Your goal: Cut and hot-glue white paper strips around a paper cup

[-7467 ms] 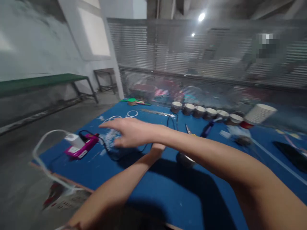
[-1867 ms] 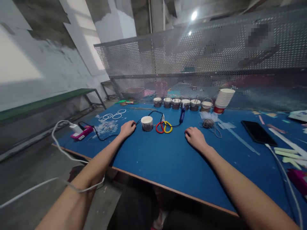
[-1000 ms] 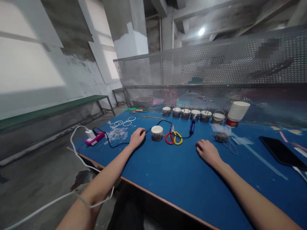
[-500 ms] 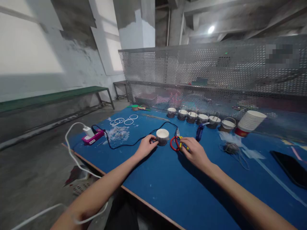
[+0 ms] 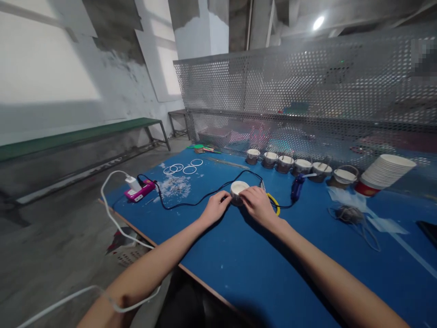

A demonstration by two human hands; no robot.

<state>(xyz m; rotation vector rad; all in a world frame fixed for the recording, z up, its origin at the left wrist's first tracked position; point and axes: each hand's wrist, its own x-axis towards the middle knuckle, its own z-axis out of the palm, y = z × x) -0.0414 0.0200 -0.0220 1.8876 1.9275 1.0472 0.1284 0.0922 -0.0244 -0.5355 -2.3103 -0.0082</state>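
Observation:
A small cut-down paper cup (image 5: 239, 187), white inside with a dark band round its side, stands upright on the blue table (image 5: 218, 250). My left hand (image 5: 215, 207) grips its left side between thumb and fingers. My right hand (image 5: 260, 204) has its fingers closed on the cup's right side, hiding that side. Just right of that hand shows the yellow handle of scissors (image 5: 277, 208); my hand covers most of the rest. Farther right, a blue glue gun (image 5: 297, 187) stands with its black cord running behind the cup.
Several similar dark-banded cups (image 5: 285, 164) line the back edge, beside a stack of paper cups (image 5: 389, 172). A twine bundle (image 5: 348, 214) lies right. At left are white rings (image 5: 189, 170), scraps (image 5: 174, 187) and a purple power strip (image 5: 140, 191). A perforated metal screen (image 5: 290, 86) stands behind.
My right hand has left the scissors and moved left onto the cup. My left hand stays at the cup. The whole view has shifted slightly.

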